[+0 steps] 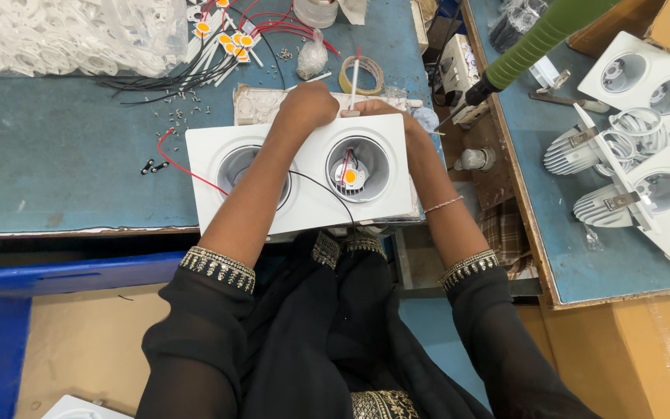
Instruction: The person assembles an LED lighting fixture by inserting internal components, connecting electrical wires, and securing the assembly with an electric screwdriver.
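both hands [343, 109] atop white twin-light housing [300, 174]

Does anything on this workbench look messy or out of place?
Yes. Small dark screws lie scattered loose on the blue bench top, beyond the white twin-light housing that both hands grip at its far edge. A tangle of black and red wires sprawls beside them.

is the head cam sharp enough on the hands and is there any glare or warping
Head view: even, soft light, faint shadows; the left hand and right hand are reasonably sharp at the far edge of the white twin lamp housing; mild brightness on the housing without blown-out glare; the blue table edge bows slightly, showing wide-angle distortion; the green tool looks slightly soft.
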